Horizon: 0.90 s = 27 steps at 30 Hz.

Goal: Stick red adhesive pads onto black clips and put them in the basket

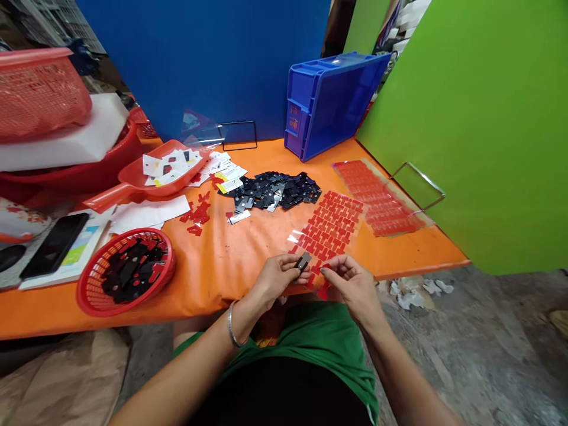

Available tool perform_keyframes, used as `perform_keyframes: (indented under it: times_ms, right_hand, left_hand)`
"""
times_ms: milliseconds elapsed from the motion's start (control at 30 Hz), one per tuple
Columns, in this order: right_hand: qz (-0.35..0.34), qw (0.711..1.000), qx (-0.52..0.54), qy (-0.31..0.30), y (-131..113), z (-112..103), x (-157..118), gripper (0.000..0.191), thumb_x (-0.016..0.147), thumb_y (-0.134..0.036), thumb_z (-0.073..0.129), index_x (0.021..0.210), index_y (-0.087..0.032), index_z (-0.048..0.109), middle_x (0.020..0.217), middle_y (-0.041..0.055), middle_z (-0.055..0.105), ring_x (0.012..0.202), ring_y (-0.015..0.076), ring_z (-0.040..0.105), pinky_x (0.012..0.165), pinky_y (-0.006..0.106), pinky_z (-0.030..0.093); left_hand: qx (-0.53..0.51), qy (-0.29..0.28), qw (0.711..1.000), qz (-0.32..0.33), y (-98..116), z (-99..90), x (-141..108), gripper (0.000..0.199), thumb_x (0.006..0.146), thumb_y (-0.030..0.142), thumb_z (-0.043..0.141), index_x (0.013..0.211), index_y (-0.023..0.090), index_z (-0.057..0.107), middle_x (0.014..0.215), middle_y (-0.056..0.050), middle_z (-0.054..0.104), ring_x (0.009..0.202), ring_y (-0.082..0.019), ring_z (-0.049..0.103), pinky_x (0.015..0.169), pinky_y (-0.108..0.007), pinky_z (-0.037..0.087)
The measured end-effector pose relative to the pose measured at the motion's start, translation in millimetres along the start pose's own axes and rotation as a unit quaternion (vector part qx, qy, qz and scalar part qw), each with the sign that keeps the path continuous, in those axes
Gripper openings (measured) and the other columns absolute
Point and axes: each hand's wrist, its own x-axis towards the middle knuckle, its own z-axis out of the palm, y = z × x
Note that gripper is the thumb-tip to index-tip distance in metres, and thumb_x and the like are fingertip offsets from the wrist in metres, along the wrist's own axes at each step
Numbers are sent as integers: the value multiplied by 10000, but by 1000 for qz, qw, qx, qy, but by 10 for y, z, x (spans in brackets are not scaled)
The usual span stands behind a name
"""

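Observation:
A small dark flat piece (303, 261) is pinched between the thumb and fingers of my left hand (280, 277), near the table's front edge. Close beside it on the right, my right hand (352, 283) pinches a small red piece (325, 268) at the lower end of a sheet of red stickers (331, 228). That sheet lies on the orange table (213, 260), its near end at my fingers. Behind it is a loose heap of black flat pieces (279, 190). Several red pieces (197, 214) lie scattered to the left.
On the left stand a red basket (82, 287) of black pieces, a red scoop (175, 188) with cards, a phone (55, 245) and stacked red baskets (42, 97). A blue crate (341, 103) stands at the back. Another red sheet (377, 198) lies by the green panel (479, 130).

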Motion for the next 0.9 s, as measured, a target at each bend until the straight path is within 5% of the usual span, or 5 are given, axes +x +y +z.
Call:
perform_keyframes:
  times_ms: [267, 900]
  right_hand:
    - [-30, 998, 22, -60, 37, 449, -44, 244, 714, -396, 664, 757, -196, 531, 709, 8, 598, 622, 137, 580, 582, 276, 512]
    - [-21, 998, 3, -67, 179, 509, -25, 215, 754, -369, 657, 794, -199, 533, 692, -8, 602, 568, 137, 614, 529, 252, 488]
  left_hand:
    - [-11, 0, 1000, -26, -76, -294, -88, 265, 710, -35, 571, 935, 85, 640, 812, -92, 702, 694, -147, 684, 657, -209, 549]
    - [-17, -3, 998, -55, 9, -270, -114, 270, 733, -40, 530, 950, 77, 642, 766, -67, 696, 594, -106, 659, 646, -213, 547]
